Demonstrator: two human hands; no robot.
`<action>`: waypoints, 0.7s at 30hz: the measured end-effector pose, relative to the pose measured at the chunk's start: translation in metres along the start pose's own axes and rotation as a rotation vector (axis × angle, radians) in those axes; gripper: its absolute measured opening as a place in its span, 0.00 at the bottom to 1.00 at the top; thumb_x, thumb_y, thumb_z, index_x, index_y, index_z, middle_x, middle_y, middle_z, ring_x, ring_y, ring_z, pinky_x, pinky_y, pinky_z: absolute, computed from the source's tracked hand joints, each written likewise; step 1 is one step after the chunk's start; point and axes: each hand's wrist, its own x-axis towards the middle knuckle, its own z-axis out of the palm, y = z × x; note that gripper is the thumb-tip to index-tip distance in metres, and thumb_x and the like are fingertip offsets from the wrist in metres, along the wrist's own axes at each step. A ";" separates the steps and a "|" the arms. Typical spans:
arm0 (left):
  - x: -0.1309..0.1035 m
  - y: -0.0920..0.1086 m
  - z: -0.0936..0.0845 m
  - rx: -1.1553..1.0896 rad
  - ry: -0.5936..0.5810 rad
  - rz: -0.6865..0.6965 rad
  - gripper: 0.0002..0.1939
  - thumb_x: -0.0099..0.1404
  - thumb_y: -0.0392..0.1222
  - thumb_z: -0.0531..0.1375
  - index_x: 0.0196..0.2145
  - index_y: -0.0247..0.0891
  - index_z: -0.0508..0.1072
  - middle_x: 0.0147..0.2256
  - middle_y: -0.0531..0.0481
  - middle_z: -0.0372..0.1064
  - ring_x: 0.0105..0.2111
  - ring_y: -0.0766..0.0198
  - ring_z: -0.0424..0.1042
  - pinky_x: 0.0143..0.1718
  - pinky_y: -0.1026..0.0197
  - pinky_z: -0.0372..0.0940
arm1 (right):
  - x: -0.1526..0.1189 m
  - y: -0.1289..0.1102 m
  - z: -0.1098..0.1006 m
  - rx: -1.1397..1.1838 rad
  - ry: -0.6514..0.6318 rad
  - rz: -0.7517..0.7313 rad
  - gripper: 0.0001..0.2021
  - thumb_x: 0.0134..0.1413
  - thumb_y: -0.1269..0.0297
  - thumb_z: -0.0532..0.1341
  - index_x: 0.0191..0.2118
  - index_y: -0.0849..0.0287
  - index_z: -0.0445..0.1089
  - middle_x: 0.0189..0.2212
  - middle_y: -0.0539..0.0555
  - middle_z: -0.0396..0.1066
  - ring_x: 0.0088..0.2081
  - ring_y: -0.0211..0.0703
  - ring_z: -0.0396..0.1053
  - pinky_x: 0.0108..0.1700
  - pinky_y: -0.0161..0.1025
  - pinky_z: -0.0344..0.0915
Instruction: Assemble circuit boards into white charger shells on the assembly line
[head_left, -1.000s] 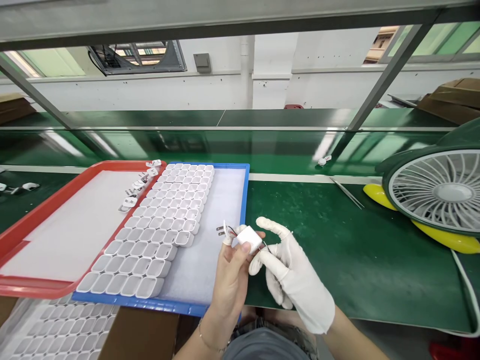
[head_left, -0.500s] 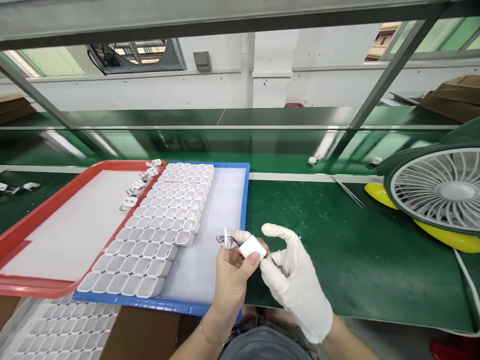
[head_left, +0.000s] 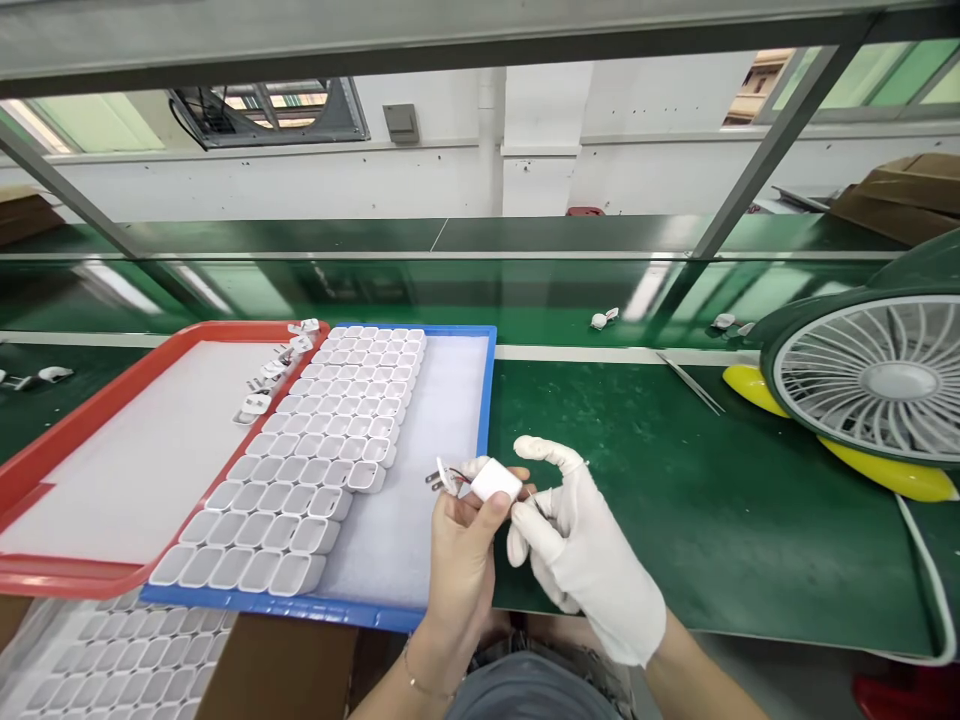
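Bare except for a white cover on a fingertip, my left hand (head_left: 466,540) grips a small white housing (head_left: 496,480). A plug piece with two metal prongs (head_left: 445,477) hangs at the housing's left side, joined to it by thin dark and red wires. My right hand (head_left: 581,540), in a white glove, is at the housing's right edge. Its thumb is bent towards a finger around something thin that I cannot make out, and its index finger is raised and curved. Left of my hands, the blue tray (head_left: 486,400) holds rows of open white housings (head_left: 300,455).
A red tray (head_left: 97,400) with white plug pieces (head_left: 257,403) along its right edge stands at the left. Tweezers (head_left: 690,384) lie on the green table (head_left: 720,560), near a green fan (head_left: 896,380) with yellow feet. Small white parts (head_left: 598,320) sit on the belt behind.
The housing and plug piece have tilted and shifted slightly left with my left hand. My right fingers have moved a little at the housing's edge. White parts on the rear belt have moved left.
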 end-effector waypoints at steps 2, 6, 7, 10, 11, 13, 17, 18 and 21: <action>0.004 0.001 0.001 -0.089 0.052 -0.084 0.21 0.49 0.48 0.73 0.35 0.32 0.75 0.30 0.45 0.79 0.29 0.60 0.78 0.33 0.63 0.74 | -0.005 0.001 0.001 -0.003 -0.033 0.070 0.27 0.59 0.61 0.56 0.61 0.49 0.44 0.21 0.42 0.71 0.10 0.30 0.53 0.11 0.25 0.50; 0.010 0.006 0.001 -0.241 0.140 -0.248 0.14 0.59 0.48 0.67 0.34 0.33 0.73 0.30 0.43 0.80 0.29 0.60 0.80 0.32 0.63 0.75 | -0.015 0.005 -0.008 -0.104 0.000 0.122 0.31 0.60 0.60 0.55 0.64 0.45 0.40 0.24 0.42 0.71 0.11 0.31 0.56 0.11 0.27 0.52; 0.010 0.007 0.001 -0.262 0.142 -0.275 0.12 0.63 0.47 0.64 0.35 0.33 0.73 0.30 0.42 0.80 0.28 0.60 0.80 0.32 0.63 0.75 | -0.017 0.006 -0.015 -0.171 0.036 0.106 0.30 0.61 0.60 0.55 0.64 0.46 0.41 0.24 0.42 0.71 0.11 0.32 0.57 0.12 0.28 0.54; 0.007 0.012 0.001 -0.302 0.127 -0.313 0.15 0.70 0.47 0.55 0.35 0.32 0.73 0.29 0.41 0.80 0.27 0.61 0.80 0.30 0.63 0.75 | -0.014 0.014 -0.041 -0.622 0.165 -0.048 0.22 0.64 0.61 0.52 0.62 0.50 0.53 0.27 0.46 0.73 0.19 0.34 0.65 0.22 0.33 0.64; 0.005 0.013 0.001 -0.308 0.125 -0.318 0.16 0.71 0.47 0.54 0.35 0.32 0.73 0.28 0.41 0.79 0.27 0.61 0.80 0.30 0.63 0.75 | -0.011 0.018 -0.051 -0.812 0.204 -0.103 0.20 0.64 0.62 0.51 0.60 0.50 0.57 0.29 0.49 0.74 0.23 0.37 0.68 0.27 0.35 0.67; 0.003 0.015 -0.001 -0.309 0.115 -0.317 0.16 0.71 0.47 0.53 0.35 0.32 0.73 0.28 0.41 0.79 0.26 0.61 0.80 0.29 0.63 0.75 | -0.004 0.027 -0.069 -1.174 0.272 -0.147 0.20 0.63 0.67 0.51 0.59 0.52 0.63 0.33 0.54 0.75 0.29 0.44 0.72 0.30 0.39 0.67; -0.002 0.017 -0.007 -0.328 0.036 -0.283 0.18 0.65 0.52 0.60 0.34 0.32 0.74 0.27 0.41 0.79 0.25 0.61 0.79 0.28 0.64 0.75 | 0.013 0.049 -0.092 -1.743 0.248 -0.194 0.32 0.53 0.82 0.50 0.62 0.56 0.63 0.47 0.63 0.74 0.38 0.53 0.73 0.30 0.43 0.67; -0.003 0.018 -0.008 -0.338 0.006 -0.272 0.19 0.61 0.54 0.64 0.34 0.32 0.74 0.27 0.42 0.79 0.25 0.61 0.79 0.27 0.64 0.75 | 0.016 0.053 -0.095 -1.848 0.230 -0.251 0.34 0.49 0.83 0.50 0.62 0.55 0.63 0.52 0.64 0.72 0.42 0.54 0.73 0.34 0.44 0.69; -0.004 0.020 -0.010 -0.351 -0.056 -0.239 0.23 0.53 0.57 0.68 0.34 0.33 0.75 0.26 0.44 0.79 0.24 0.62 0.78 0.27 0.64 0.75 | 0.024 0.065 -0.101 -1.960 0.217 -0.424 0.35 0.45 0.84 0.54 0.61 0.54 0.65 0.56 0.63 0.68 0.52 0.57 0.69 0.47 0.50 0.68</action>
